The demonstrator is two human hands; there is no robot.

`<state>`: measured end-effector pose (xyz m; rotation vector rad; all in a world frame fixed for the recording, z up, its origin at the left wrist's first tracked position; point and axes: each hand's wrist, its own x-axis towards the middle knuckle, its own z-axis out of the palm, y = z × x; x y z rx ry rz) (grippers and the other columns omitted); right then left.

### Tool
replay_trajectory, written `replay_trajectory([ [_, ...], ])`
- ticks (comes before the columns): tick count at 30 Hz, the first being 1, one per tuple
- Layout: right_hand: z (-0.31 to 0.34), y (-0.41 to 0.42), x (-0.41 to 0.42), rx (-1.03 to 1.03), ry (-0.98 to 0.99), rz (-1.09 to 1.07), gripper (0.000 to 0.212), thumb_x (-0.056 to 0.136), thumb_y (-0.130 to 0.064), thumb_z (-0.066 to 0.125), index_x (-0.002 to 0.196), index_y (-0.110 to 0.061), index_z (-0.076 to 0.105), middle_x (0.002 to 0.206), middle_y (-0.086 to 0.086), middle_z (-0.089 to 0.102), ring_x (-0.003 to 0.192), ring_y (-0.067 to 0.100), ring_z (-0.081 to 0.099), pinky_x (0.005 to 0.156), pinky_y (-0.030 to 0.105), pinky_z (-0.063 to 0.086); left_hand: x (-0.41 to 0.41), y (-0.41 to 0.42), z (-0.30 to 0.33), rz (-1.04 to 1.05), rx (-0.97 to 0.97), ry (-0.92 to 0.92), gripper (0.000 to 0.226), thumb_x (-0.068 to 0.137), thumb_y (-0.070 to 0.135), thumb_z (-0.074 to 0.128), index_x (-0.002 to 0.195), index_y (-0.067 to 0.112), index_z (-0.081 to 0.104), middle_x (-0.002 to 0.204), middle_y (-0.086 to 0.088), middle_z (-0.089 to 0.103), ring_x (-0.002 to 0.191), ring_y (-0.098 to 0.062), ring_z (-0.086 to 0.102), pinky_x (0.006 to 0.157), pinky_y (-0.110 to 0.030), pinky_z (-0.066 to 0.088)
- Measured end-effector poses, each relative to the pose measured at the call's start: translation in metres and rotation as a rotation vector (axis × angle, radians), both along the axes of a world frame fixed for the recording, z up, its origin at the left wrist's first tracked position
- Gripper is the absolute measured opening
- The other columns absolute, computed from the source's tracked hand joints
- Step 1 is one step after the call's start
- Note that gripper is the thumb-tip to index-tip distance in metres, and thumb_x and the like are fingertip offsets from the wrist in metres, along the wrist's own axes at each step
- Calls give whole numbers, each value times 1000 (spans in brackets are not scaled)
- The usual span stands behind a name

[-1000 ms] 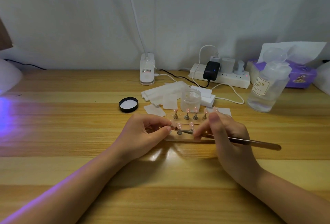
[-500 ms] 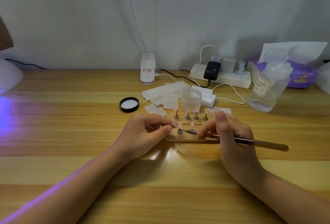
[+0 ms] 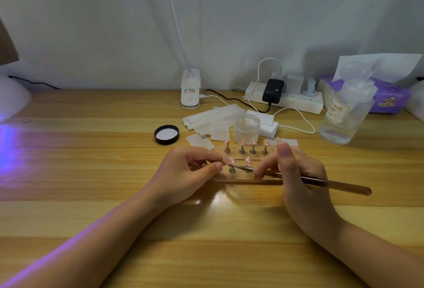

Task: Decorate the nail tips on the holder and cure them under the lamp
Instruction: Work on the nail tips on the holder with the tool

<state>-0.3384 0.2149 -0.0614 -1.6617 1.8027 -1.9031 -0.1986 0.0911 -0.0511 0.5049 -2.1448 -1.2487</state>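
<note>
Left hand (image 3: pixel 183 173): fingers curled, thumb and forefinger pinching at the small pink plastic nail tip (image 3: pixel 227 161) on the front-left stud of the clear acrylic holder plate (image 3: pixel 243 178). Whether the pinch takes the tip itself or the metal stud just under it cannot be told

Right hand (image 3: pixel 296 173): closed round a slim metal tweezer-like tool (image 3: pixel 321 182), held pen-fashion; shank trails out past the right of the hand, point reaches left toward the left fingertips and meets the same tip. Anything carried at the point is too small to see

Position of work: holder lies flat on the wooden table between the two hands, touching or just under both. Back row of pink tips on metal studs (image 3: pixel 246 146) stands just beyond the fingers, upright, untouched

Handling judgement:
- tips look very light, thin, glossy; likely slippery and springy, apt to flick off a stud if pressed from the side
- best held by the edges or steadied by the stud, keeping skin off the decorated face
- holder is stiff and light; likely to slide on the table, so it wants a steadying finger

Curing lamp: white domed unit (image 3: pixel 11 99) well away beyond the left forearm, violet glow on the table there

Clear frosted jar (image 3: pixel 247 127) and its black lid (image 3: pixel 166 134) sit beyond the hands
</note>
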Motion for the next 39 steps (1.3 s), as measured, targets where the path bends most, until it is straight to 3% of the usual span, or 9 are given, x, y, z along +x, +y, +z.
replay_trajectory([
  [5,1,-3,0,32,71,-12,49,89,-58,29,70,-29,63,71,-13,64,80,-2,60,79,24,42,0,-1,-2,-4,5,17,30,80,3,66,78,32,71,78,8,72,75,-19,65,70,-36,49],
  [10,1,-2,0,21,47,6,52,89,-57,30,64,-26,62,64,-15,61,75,-6,59,77,18,40,0,-3,-4,2,17,28,34,79,4,67,79,37,70,80,11,72,78,-12,67,76,-34,51],
  [14,1,0,1,3,8,-1,54,90,-55,30,58,-25,61,56,-6,62,67,-2,60,78,10,37,-1,-3,-4,-5,21,48,36,79,5,67,75,40,73,81,8,72,80,-24,65,75,-38,51],
  [20,3,0,1,27,24,-16,50,88,-58,30,71,-27,64,69,-14,65,79,-4,61,74,28,43,-2,-1,-2,-25,27,49,24,77,3,67,79,26,72,80,14,72,77,-6,66,74,-29,52],
  [23,3,-1,2,44,38,18,50,88,-56,33,70,-22,66,70,-17,64,77,-5,60,73,29,41,-1,-2,-2,-20,21,39,23,76,3,68,80,26,72,80,14,72,79,-5,66,74,-27,52],
  [27,3,1,2,40,-48,65,49,85,-59,35,64,-25,63,64,-5,65,65,-2,60,69,14,41,-1,-3,-3,-21,32,49,24,75,7,69,81,30,71,80,17,71,79,-2,66,73,-24,53],
  [33,5,4,2,-41,-130,92,50,83,-66,30,79,-25,59,65,12,55,48,4,49,48,11,38,1,0,2,-30,41,124,15,69,22,66,82,25,74,85,6,72,83,-19,64,70,-49,47],
  [36,5,2,1,-13,-104,88,40,82,-63,34,90,-29,55,70,-2,64,52,1,54,49,11,41,1,-2,1,-14,46,131,16,68,22,68,83,18,74,89,0,70,87,-26,60,68,-50,48],
  [39,6,1,-1,22,7,55,26,85,-54,42,90,-33,56,77,-9,66,69,1,60,59,12,46,1,-3,0,-13,52,132,14,68,22,70,80,20,74,88,2,70,87,-20,62,66,-41,51],
])
